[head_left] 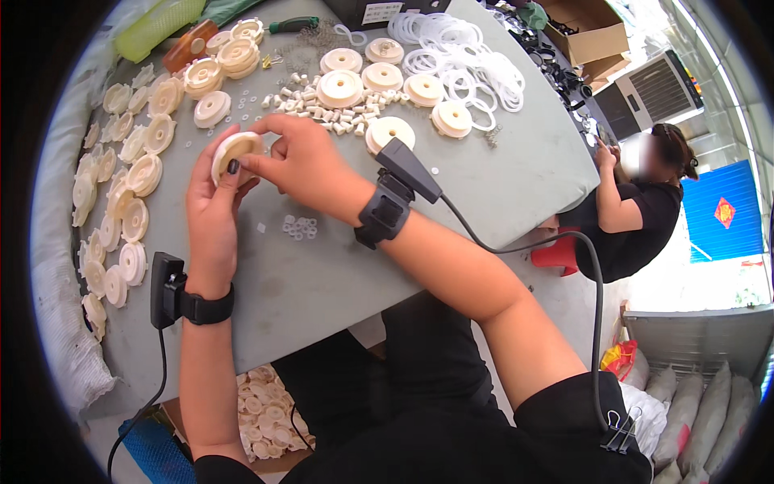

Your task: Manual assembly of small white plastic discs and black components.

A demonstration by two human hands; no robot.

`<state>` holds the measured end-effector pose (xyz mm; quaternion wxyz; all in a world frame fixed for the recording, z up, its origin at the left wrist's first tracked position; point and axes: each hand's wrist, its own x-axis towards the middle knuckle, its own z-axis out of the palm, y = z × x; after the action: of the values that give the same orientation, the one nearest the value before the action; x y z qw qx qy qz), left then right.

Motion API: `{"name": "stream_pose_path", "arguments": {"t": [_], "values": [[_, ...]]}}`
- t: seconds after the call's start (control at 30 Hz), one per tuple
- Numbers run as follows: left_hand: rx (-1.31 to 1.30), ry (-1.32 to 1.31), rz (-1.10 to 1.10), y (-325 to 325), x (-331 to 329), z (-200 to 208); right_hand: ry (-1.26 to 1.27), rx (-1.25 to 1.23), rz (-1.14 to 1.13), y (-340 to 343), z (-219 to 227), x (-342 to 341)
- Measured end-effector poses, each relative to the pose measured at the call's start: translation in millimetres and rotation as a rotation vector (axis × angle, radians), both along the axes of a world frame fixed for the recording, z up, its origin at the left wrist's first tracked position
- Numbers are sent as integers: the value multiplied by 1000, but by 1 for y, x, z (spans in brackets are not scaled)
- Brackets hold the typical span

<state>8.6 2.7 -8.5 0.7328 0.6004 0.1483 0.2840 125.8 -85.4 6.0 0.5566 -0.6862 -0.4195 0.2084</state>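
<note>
A round cream plastic wheel part [236, 148] is held up over the grey table, tilted on edge. My left hand [211, 198] closes round its left and lower side, with the thumb against its face. Fingers of my right hand [305, 161] pinch at the wheel part's right edge; whether they hold a small piece there is hidden. Just below my hands lies a small cluster of translucent washers [300, 227]. Beyond my right hand are small white plastic bushings [355, 113] in a heap, with several cream wheels [339, 88] on and around them.
Many cream wheel parts [133, 218] cover the table's left side. White rings [463, 56] are piled at the back, near a green-handled screwdriver [293, 25]. A box of cream parts [266, 411] stands below the table. Another person [637, 194] sits at the right. Cables run from both wrists.
</note>
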Motion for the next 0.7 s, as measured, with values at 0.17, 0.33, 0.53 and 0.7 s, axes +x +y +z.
{"name": "stream_pose_path", "arguments": {"t": [0.17, 0.33, 0.53, 0.7], "values": [[-98, -44, -77, 3, 2, 1, 143, 97, 80, -1, 1, 3], [-304, 6, -163, 16, -1, -3, 208, 66, 87, 0, -1, 3], [-339, 25, -211, 31, -8, -6, 302, 73, 144, 2, 3, 1], [-287, 14, -202, 31, -6, -4, 297, 89, 173, 1, 0, 3]]}}
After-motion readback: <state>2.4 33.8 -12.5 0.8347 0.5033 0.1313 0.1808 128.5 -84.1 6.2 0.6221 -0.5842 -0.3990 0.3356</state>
